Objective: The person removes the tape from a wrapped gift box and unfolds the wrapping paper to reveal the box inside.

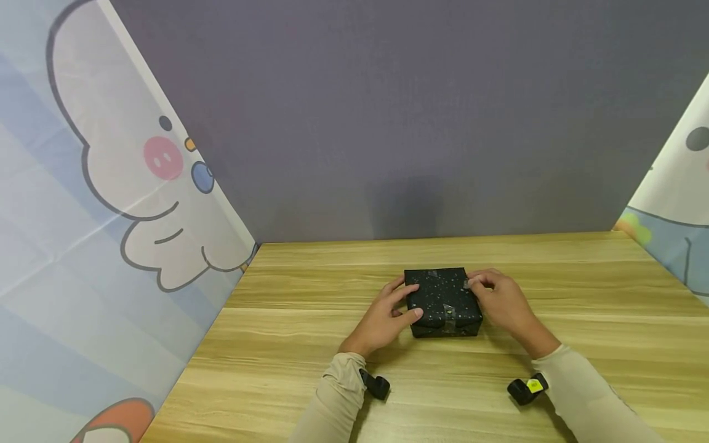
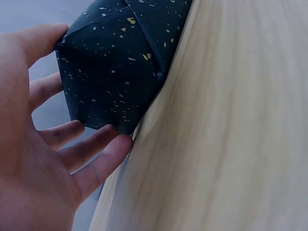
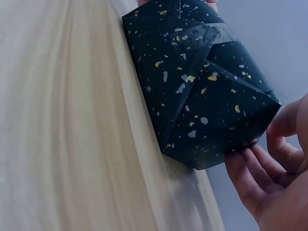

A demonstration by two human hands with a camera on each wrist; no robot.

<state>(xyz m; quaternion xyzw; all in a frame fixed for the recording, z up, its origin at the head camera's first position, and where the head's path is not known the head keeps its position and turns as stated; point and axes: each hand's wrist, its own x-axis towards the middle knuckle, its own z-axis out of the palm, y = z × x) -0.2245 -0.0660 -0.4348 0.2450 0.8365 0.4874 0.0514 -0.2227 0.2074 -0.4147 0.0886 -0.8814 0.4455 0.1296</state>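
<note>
A box [image 1: 439,295] wrapped in black paper with gold and silver flecks lies on the wooden table. My left hand [image 1: 383,315] holds its left side, thumb and one finger over the top edge. The other left fingers [image 2: 107,144] bend along the side and lower edge in the left wrist view. At the right edge, my right hand [image 1: 501,301] grips the box, fingertips beside a small clear patch like tape [image 1: 466,284]. Whether they pinch that patch is unclear. Right fingers [image 3: 248,175] touch the end face. Clear tape [image 1: 450,315] crosses the front edge.
The wooden table [image 1: 310,283] extends around the box on all sides. Behind it rises a plain grey panel [image 1: 421,123]. Cartoon-printed sheets hang at left [image 1: 111,184] and right. A black wrist strap [image 1: 378,386] sits on each sleeve.
</note>
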